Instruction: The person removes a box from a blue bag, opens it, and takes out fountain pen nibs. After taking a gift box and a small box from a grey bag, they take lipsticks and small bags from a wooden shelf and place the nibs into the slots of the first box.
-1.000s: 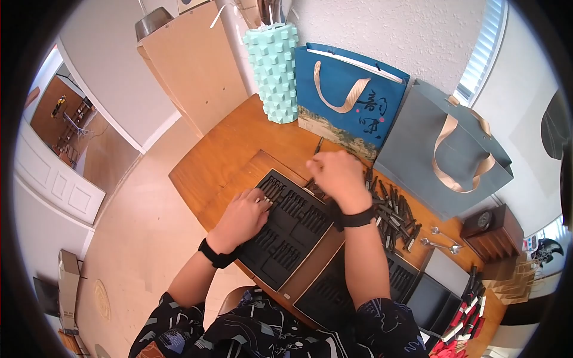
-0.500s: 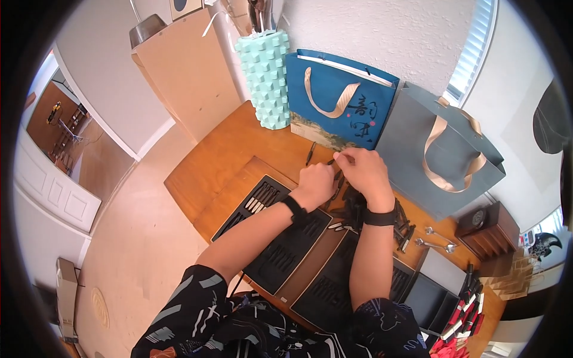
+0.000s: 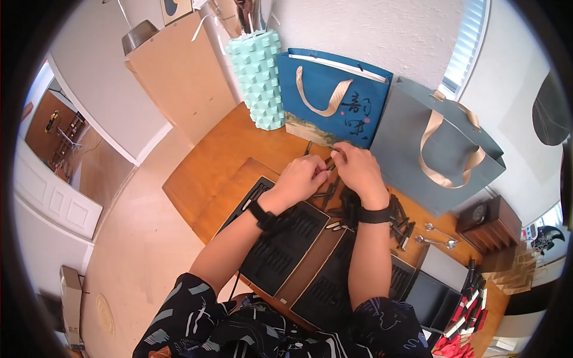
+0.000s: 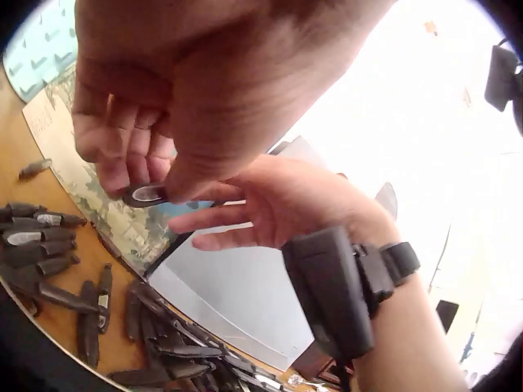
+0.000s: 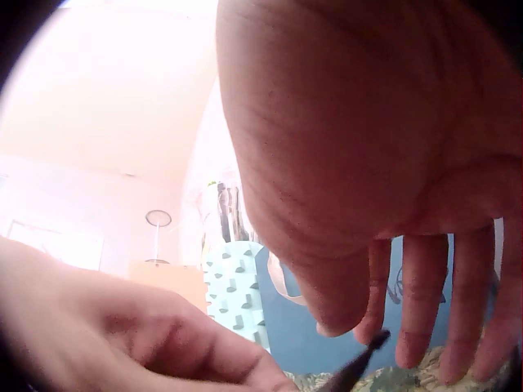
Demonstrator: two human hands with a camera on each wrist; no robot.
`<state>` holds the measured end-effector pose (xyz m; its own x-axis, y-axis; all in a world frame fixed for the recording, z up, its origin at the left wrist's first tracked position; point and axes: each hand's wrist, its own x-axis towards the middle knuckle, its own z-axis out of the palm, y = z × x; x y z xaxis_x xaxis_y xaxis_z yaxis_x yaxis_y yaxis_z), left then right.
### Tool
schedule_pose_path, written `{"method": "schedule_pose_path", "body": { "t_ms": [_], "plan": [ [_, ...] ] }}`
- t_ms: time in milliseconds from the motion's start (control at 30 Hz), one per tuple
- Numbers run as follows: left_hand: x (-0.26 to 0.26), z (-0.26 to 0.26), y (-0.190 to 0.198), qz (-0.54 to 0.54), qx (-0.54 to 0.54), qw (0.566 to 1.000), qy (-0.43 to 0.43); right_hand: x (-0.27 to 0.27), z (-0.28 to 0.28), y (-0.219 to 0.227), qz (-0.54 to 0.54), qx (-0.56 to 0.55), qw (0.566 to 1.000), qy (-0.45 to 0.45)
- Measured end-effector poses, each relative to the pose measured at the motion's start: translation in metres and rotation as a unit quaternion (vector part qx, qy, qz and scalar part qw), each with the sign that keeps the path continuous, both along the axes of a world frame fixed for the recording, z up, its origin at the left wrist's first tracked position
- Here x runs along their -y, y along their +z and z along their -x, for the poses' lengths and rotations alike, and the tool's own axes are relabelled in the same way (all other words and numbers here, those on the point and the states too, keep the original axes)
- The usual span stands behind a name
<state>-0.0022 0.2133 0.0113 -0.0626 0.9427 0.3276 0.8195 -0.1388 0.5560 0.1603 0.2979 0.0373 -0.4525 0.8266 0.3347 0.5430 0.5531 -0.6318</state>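
Note:
In the head view the left hand (image 3: 301, 179) and right hand (image 3: 360, 173) are close together above the table's back part. The left hand pinches a slim black pen-like piece (image 4: 149, 194) with a silvery patch between thumb and fingers. Its dark tip (image 5: 380, 336) points toward the right hand (image 5: 351, 122), whose fingers are extended beside it. Under the left forearm lies a black slotted tray (image 3: 277, 250); a second slotted tray (image 3: 325, 292) is partly behind the right forearm. More black pieces (image 4: 41, 245) lie loose near the hands.
A blue paper bag (image 3: 334, 95), a grey bag (image 3: 436, 143) and a mint vase (image 3: 256, 77) stand behind. To the right are metal wrenches (image 3: 436, 241), a wooden box (image 3: 489, 227), an open dark box (image 3: 427, 301) and red and black items (image 3: 465, 322).
The left hand has left the slotted tray and moved up and right to the right hand. The right hand has shifted slightly right, and a dark piece shows between the hands.

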Motion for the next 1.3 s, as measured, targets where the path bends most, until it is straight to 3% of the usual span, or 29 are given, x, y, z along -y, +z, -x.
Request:
{"method": "schedule_pose_path", "body": {
  "t_ms": [33,100,267,333,433,500,600,667,900,1300],
  "plan": [
    [0.011,0.0,0.01,-0.018,0.029,0.999,-0.019,0.0,0.001,0.002,0.001,0.0,1.0,0.005],
    [0.028,0.002,0.024,-0.014,0.046,0.999,-0.015,0.002,0.003,0.011,0.12,-0.017,0.985,0.123],
    [0.065,0.007,0.037,-0.059,0.139,0.988,0.002,0.017,0.027,0.01,0.138,-0.055,0.977,0.155],
    [0.085,0.013,0.045,-0.121,0.025,0.992,0.013,0.026,0.037,0.01,0.146,-0.1,0.967,0.182],
    [0.111,0.031,0.046,-0.142,-0.055,0.988,0.021,0.042,0.047,0.016,0.142,-0.067,0.965,0.21],
    [0.127,0.042,0.041,-0.142,-0.052,0.988,0.044,0.049,0.052,0.015,0.103,-0.037,0.974,0.199],
    [0.15,0.056,0.026,-0.071,-0.132,0.982,0.114,0.056,0.054,0.012,0.027,0.055,0.988,0.138],
    [0.158,0.058,0.012,-0.054,-0.139,0.982,0.114,0.054,0.052,0.009,0.028,0.154,0.974,0.164],
    [0.159,0.044,-0.01,-0.051,-0.163,0.981,0.089,0.057,0.056,-0.005,0.018,0.131,0.965,0.227],
    [0.145,0.032,-0.017,-0.02,-0.208,0.974,0.088,0.06,0.063,-0.01,0.022,0.243,0.942,0.23]
  ]
}}
